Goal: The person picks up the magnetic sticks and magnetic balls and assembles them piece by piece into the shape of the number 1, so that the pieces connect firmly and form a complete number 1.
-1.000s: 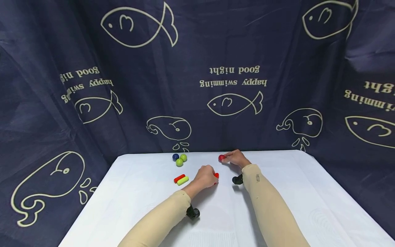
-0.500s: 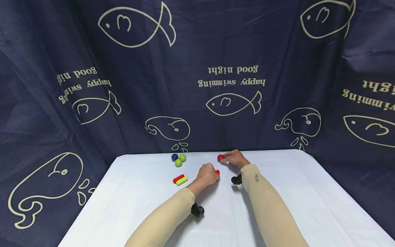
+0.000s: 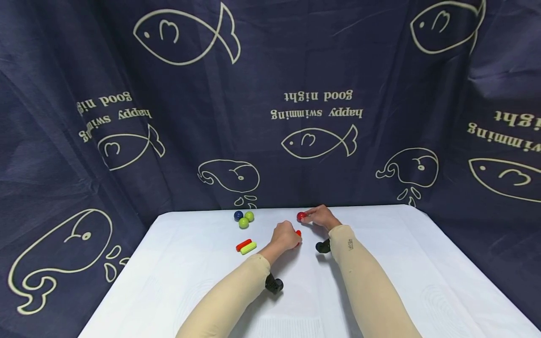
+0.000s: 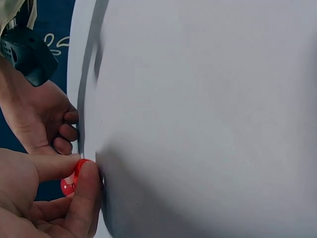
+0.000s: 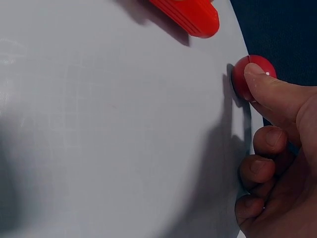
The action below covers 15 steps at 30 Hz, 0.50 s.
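Thumb and fingers of my left hand [image 3: 284, 236] pinch a small red elongated piece [image 3: 298, 234]. Its ribbed, rounded end [image 5: 193, 17] shows at the top of the right wrist view. Further back, my right hand [image 3: 322, 217] pinches a shiny red ball [image 3: 301, 216] on the tabletop near the far edge. In the right wrist view the thumb lies across the ball [image 5: 253, 77], and the other fingers are curled. The left wrist view shows only a sliver of the ball [image 4: 66, 187] behind the left fingers. The red piece is apart from the ball.
On the white table [image 3: 190, 263], left of the hands, a red stick-like piece [image 3: 243, 245] lies beside a yellow-green one [image 3: 248, 248]. Behind them sit a dark blue ball [image 3: 238, 215] and two green balls [image 3: 243, 222]. A dark blue printed curtain [image 3: 270, 178] hangs behind the table.
My left hand, with the red piece in its fingers, has shifted slightly away and to the right, closer to the red ball. The right hand and ball have stayed nearly still.
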### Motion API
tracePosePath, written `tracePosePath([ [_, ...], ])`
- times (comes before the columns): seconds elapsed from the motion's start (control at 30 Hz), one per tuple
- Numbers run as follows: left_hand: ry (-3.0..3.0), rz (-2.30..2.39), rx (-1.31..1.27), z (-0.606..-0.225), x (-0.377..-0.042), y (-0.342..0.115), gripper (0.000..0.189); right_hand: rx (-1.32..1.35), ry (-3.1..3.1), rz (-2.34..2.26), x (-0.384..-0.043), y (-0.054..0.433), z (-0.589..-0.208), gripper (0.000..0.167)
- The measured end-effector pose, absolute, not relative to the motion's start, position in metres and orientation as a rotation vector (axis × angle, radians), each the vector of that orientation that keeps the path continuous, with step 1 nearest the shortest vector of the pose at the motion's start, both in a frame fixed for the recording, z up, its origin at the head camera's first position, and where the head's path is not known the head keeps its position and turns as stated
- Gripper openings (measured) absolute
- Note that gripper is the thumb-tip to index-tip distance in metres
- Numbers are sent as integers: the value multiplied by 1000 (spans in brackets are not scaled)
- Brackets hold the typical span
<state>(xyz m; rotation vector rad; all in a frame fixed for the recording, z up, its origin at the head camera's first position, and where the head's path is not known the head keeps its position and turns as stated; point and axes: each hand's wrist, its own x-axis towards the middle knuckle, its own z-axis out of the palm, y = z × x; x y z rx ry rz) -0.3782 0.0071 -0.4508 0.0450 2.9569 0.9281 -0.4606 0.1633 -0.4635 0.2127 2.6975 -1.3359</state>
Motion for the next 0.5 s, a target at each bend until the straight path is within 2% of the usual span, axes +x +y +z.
tracePosePath([
  [0.5,2877,1057,-62,-453,-389,12,23,217,2714,-1332,-455,161,-460,44],
])
